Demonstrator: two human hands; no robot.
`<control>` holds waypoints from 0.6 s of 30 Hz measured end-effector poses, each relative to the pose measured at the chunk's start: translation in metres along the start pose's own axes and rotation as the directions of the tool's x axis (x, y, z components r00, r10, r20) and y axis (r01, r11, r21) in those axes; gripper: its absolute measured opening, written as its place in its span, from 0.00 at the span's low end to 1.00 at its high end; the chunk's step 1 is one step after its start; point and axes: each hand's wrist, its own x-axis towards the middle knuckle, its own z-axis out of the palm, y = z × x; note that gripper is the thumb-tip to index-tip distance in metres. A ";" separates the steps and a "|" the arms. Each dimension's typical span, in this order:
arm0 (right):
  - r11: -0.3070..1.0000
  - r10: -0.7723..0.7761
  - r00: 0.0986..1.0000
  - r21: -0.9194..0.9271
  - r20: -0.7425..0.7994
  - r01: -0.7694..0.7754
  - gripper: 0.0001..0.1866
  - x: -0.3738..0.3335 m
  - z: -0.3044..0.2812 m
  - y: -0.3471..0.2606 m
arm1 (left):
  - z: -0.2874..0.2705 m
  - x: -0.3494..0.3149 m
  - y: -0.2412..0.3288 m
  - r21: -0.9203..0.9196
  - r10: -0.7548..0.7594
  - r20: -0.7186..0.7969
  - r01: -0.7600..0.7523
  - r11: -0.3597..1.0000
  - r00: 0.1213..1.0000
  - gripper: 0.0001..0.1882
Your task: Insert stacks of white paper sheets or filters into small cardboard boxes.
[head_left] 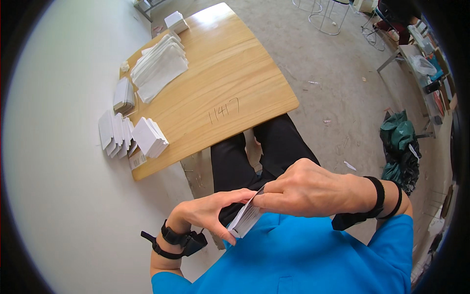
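Close against my blue shirt, my left hand [205,210] holds a small white printed carton [246,219], thumb at its lower end and fingers along its far side. The carton is tilted, and dark lines of print show on its near face. My right hand [309,190] is closed at the carton's upper end, thumb and curled fingers pinching its edge or a flap there. What exactly lies between those fingers is hidden. Both hands are over my lap, off the near edge of the wooden table [235,81].
On the table's left side lie a white cloth-like or paper pile [159,68] and stacks of flat white cartons [149,137], some overhanging the edge by the wall. Another white stack [176,22] sits at the far corner. Green and black bags [399,142] lie on the floor at right.
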 end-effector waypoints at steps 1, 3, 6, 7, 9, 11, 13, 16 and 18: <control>1.000 0.002 1.000 -0.003 0.002 -0.002 0.05 -0.001 0.002 0.001 | 0.000 0.001 -0.002 0.009 -0.010 0.012 0.010 1.000 1.000 0.54; 1.000 0.009 1.000 0.002 0.003 -0.009 0.05 -0.002 0.004 0.004 | 0.000 0.003 -0.007 0.011 -0.024 0.026 0.023 1.000 0.999 0.54; 0.999 0.033 0.999 0.017 0.035 -0.033 0.05 -0.004 0.006 0.008 | 0.000 0.005 -0.013 -0.071 -0.058 0.086 0.064 0.995 0.995 0.53; 0.999 0.036 0.999 0.032 0.029 -0.037 0.05 -0.006 0.008 0.011 | 0.000 0.006 -0.015 -0.122 -0.072 0.103 0.085 0.989 0.992 0.53; 0.998 0.043 0.999 0.052 0.022 -0.045 0.05 -0.008 0.010 0.015 | 0.000 0.008 -0.019 -0.177 -0.089 0.125 0.110 0.978 0.988 0.52; 0.993 0.067 0.997 0.099 0.040 -0.071 0.05 -0.009 0.012 0.018 | 0.000 0.010 -0.026 -0.235 -0.092 0.136 0.123 0.964 0.986 0.52; 0.992 0.068 0.997 0.103 0.038 -0.071 0.05 -0.012 0.014 0.023 | 0.000 0.013 -0.029 -0.241 -0.101 0.148 0.135 0.961 0.984 0.52; 0.992 0.066 0.997 0.110 0.035 -0.070 0.05 -0.014 0.016 0.028 | -0.003 0.017 -0.030 -0.243 -0.105 0.157 0.141 0.960 0.982 0.50; 0.991 0.070 0.997 0.115 0.034 -0.074 0.05 -0.015 0.016 0.031 | -0.005 0.019 -0.031 -0.245 -0.103 0.157 0.139 0.960 0.982 0.49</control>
